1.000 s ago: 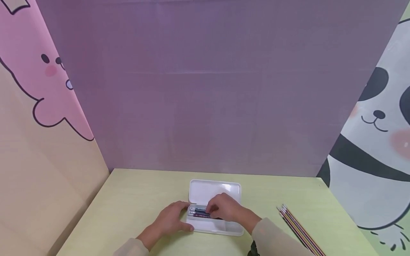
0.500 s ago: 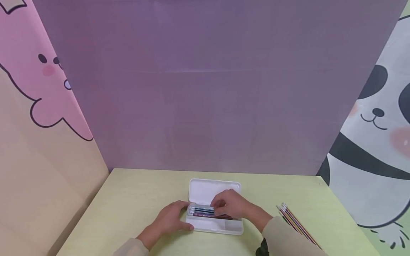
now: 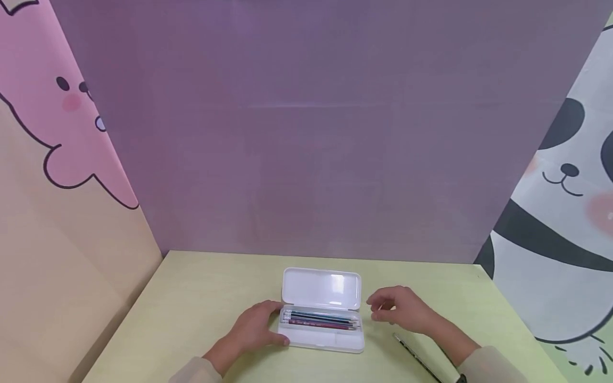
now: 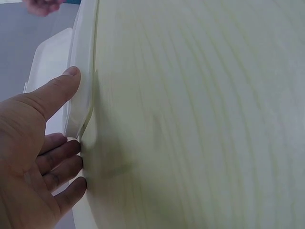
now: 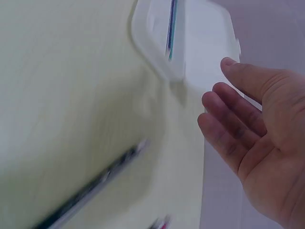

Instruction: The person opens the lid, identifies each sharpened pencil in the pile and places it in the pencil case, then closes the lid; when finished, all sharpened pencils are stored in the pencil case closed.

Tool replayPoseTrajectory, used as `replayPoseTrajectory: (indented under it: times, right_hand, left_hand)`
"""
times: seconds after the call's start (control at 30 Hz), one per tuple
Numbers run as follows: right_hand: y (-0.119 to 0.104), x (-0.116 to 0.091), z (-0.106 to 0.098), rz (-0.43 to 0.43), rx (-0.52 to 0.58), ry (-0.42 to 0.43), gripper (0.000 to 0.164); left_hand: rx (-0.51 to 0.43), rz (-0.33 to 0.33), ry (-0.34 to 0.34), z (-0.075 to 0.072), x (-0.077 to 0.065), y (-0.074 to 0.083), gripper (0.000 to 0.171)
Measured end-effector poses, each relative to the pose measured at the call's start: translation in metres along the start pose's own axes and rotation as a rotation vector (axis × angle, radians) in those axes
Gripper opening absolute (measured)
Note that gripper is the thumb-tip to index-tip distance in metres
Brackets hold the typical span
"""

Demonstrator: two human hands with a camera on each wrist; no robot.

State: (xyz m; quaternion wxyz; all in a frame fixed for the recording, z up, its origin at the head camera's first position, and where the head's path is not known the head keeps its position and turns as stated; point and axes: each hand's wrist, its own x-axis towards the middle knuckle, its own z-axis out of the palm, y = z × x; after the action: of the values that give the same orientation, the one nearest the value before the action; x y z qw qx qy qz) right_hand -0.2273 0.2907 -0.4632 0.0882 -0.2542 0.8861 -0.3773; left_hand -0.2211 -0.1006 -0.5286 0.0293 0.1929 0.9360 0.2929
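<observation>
A white pencil case (image 3: 306,338) lies with its lid (image 3: 311,287) swung back on the table. Several pencils (image 3: 321,320), dark ones and a maroon one, rest side by side in its rear compartment. My left hand (image 3: 256,325) holds the case's left end, with the thumb (image 4: 59,90) against the front wall and fingers at the corner. To the right of the case, my right hand (image 3: 402,308) hovers with nothing in it, its fingers loosely bent. Below it a dark patterned pencil (image 3: 416,357) lies slantwise on the table.
Another pencil end (image 5: 159,223) shows at the bottom of the right wrist view; the right forearm covers that area in the head view. The pale table (image 3: 215,282) ends at a purple backdrop (image 3: 306,159), with cartoon-printed panels on both sides.
My right hand has let go of the pencils in the case and moved right, out over the table. My left hand stays at the case's end. The forearm now covers most loose pencils.
</observation>
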Motion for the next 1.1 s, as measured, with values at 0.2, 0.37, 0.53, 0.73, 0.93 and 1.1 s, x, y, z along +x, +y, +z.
replayPoseTrajectory:
  times: [0.2,0.37,0.53,0.73,0.93,1.1]
  right_hand:
    - [0.024,-0.035,-0.011,0.098,0.084,0.023,0.031]
    - [0.039,-0.059,-0.010,0.121,0.146,-0.002,0.028]
    - [0.050,-0.072,-0.009,0.112,0.166,-0.037,0.025]
    - [0.055,-0.078,-0.009,0.134,0.152,-0.061,0.024]
    - [0.060,-0.082,-0.008,0.135,0.136,-0.070,0.026]
    - [0.064,-0.083,-0.008,0.139,0.119,-0.078,0.029]
  left_hand:
    - [0.004,-0.010,-0.007,0.001,0.002,-0.001,0.089]
    - [0.003,-0.009,-0.006,0.003,0.003,-0.002,0.088]
    - [0.005,-0.010,-0.005,0.003,0.002,-0.003,0.088]
    - [0.006,-0.015,-0.005,0.001,0.000,-0.001,0.087]
    - [0.009,-0.017,-0.005,0.000,0.000,0.001,0.086]
    - [-0.001,-0.017,-0.003,0.000,0.000,0.002,0.087]
